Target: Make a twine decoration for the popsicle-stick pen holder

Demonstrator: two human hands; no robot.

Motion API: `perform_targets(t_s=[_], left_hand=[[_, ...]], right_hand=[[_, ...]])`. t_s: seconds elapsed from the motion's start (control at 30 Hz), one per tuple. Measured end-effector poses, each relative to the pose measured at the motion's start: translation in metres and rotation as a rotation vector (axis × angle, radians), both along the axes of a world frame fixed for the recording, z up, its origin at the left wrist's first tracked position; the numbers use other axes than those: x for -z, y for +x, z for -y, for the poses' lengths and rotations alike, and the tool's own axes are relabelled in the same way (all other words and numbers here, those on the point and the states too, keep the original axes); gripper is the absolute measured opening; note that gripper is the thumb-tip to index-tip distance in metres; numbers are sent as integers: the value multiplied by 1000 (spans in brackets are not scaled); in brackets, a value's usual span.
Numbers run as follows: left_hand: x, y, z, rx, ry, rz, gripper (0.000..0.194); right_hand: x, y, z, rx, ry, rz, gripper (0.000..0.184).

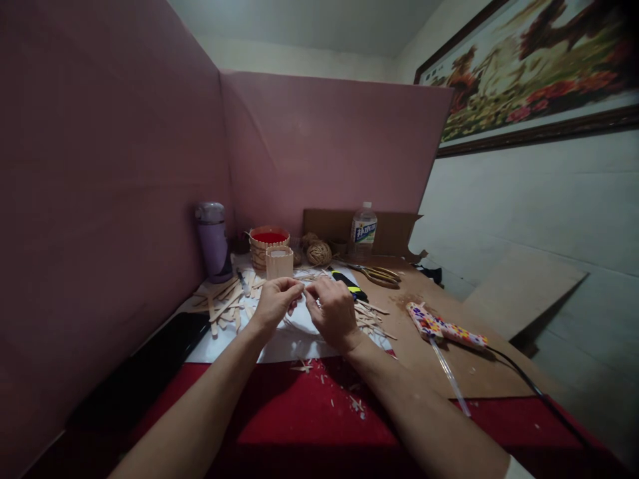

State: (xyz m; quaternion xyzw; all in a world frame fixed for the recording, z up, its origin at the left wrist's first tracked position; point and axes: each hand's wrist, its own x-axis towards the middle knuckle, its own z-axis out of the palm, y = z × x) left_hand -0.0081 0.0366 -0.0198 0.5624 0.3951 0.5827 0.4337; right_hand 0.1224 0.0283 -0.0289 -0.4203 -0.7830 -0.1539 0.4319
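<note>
My left hand (277,299) and my right hand (333,307) meet over a white sheet (214,342), fingertips pinched close together. Whatever sits between them is too small to make out; thin pale strands show just below. Directly behind stands a small cup-like holder (279,265) built of upright wooden craft sticks. Loose craft sticks (227,299) lie scattered left of my left hand, and more sticks (370,318) are beside my right wrist. A black and yellow-green item (350,285) rests just past my right hand.
Farther back are a stick-sided basket (260,255) with a red inside, a twine ball (318,253), a bottle (364,229) and scissors (382,275). A purple flask (214,246) stands left. At right, a flowered glue gun (444,327) trails a cord across cardboard (484,379).
</note>
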Motion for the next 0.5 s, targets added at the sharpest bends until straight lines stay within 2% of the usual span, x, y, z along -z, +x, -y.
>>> perform_targets(t_s=[0.1, 0.2, 0.5], left_hand=[[2, 2, 0, -52, 53, -26, 23], [2, 1, -1, -37, 27, 39, 24], [5, -2, -1, 69, -270, 317, 25]], right_hand=[[1, -1, 0, -29, -44, -65, 15], [3, -2, -1, -66, -88, -96, 17], [3, 0, -2, 24, 0, 52, 12]])
